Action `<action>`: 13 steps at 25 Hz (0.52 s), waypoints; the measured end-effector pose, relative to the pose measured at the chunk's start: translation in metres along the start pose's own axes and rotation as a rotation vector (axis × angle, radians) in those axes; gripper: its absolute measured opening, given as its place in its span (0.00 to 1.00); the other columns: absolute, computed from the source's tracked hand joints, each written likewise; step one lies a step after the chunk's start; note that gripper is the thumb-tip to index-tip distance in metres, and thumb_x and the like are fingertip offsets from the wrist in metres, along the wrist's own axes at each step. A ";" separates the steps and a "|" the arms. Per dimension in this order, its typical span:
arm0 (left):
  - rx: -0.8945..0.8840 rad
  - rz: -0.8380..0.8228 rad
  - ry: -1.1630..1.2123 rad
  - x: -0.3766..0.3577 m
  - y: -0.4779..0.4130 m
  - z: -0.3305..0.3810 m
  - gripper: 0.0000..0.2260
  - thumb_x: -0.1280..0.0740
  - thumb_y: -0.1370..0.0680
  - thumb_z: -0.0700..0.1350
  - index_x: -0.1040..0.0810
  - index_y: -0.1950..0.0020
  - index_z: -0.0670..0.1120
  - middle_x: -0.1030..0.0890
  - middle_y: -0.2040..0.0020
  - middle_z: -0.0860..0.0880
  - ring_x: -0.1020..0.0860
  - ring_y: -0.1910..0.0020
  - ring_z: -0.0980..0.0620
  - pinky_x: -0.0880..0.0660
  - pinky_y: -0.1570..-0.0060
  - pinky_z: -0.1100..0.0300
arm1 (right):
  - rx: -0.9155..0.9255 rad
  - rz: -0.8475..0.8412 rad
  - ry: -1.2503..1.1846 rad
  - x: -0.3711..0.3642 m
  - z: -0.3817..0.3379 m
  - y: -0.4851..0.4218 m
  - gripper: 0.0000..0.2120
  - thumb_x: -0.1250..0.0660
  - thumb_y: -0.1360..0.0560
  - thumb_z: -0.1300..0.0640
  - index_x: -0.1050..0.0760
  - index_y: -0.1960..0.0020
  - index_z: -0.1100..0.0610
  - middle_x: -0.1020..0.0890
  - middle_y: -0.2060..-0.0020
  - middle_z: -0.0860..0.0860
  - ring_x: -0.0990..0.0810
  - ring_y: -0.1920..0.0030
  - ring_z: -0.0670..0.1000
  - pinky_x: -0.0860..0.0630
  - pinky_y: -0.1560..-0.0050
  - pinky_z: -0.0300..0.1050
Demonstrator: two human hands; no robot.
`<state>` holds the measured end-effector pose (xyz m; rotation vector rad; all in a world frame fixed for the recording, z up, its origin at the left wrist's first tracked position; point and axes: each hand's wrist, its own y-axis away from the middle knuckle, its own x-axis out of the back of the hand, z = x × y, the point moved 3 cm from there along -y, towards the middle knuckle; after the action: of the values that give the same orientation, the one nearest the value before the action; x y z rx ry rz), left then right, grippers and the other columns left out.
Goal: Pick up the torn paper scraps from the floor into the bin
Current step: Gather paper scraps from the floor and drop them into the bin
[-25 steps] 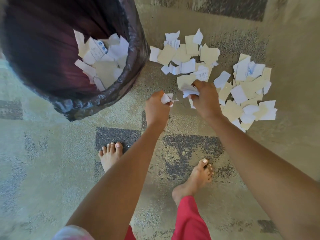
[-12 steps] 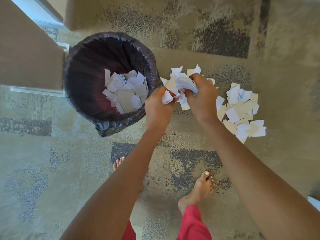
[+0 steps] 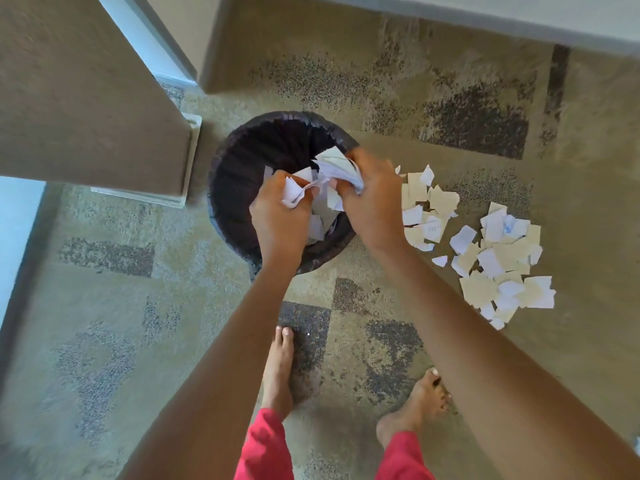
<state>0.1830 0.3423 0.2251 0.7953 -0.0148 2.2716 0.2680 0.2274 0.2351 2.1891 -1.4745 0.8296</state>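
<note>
A round bin [image 3: 228,174] lined with a dark plastic bag stands on the carpet. Both hands hover over its opening. My left hand [image 3: 277,220] is closed on a small bunch of white paper scraps [image 3: 294,194]. My right hand [image 3: 372,199] grips a larger crumpled handful of white and cream scraps [image 3: 337,171]. More scraps lie inside the bin, mostly hidden by my hands. A spread of torn scraps [image 3: 495,258] stays on the floor to the right of the bin, with a smaller cluster [image 3: 426,213] beside my right wrist.
A brown furniture panel [image 3: 86,109] with a pale base stands just left of the bin. A wall edge [image 3: 450,15] runs along the top. My bare feet [image 3: 277,372] stand on the patterned carpet below the bin, with red trouser legs at the bottom.
Both hands rose from the floor pile with scraps and moved left over the bin. The view pulled back as I stood up.
</note>
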 end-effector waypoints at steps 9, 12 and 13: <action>0.047 -0.060 -0.193 0.010 -0.029 -0.052 0.15 0.24 0.30 0.50 0.22 0.47 0.47 0.22 0.49 0.48 0.23 0.52 0.50 0.26 0.57 0.56 | 0.009 -0.132 0.158 -0.067 0.001 -0.003 0.09 0.30 0.29 0.60 0.25 0.51 0.62 0.21 0.59 0.57 0.28 0.56 0.58 0.41 0.61 0.44; 0.031 -0.056 -0.212 0.010 -0.030 -0.055 0.19 0.24 0.30 0.51 0.23 0.43 0.47 0.24 0.45 0.49 0.24 0.50 0.52 0.27 0.55 0.58 | 0.025 -0.201 0.194 -0.075 0.000 -0.001 0.14 0.30 0.30 0.60 0.26 0.46 0.60 0.20 0.54 0.56 0.28 0.51 0.57 0.38 0.59 0.43; 0.034 -0.058 -0.210 0.009 -0.030 -0.057 0.20 0.24 0.30 0.50 0.24 0.41 0.48 0.24 0.44 0.49 0.23 0.50 0.51 0.26 0.53 0.57 | 0.023 -0.224 0.195 -0.078 0.000 0.000 0.16 0.30 0.31 0.59 0.26 0.44 0.58 0.21 0.52 0.55 0.28 0.49 0.57 0.36 0.58 0.43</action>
<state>0.1664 0.3840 0.1776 1.0358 -0.0503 2.1304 0.2463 0.2818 0.1841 2.1693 -1.1097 0.9539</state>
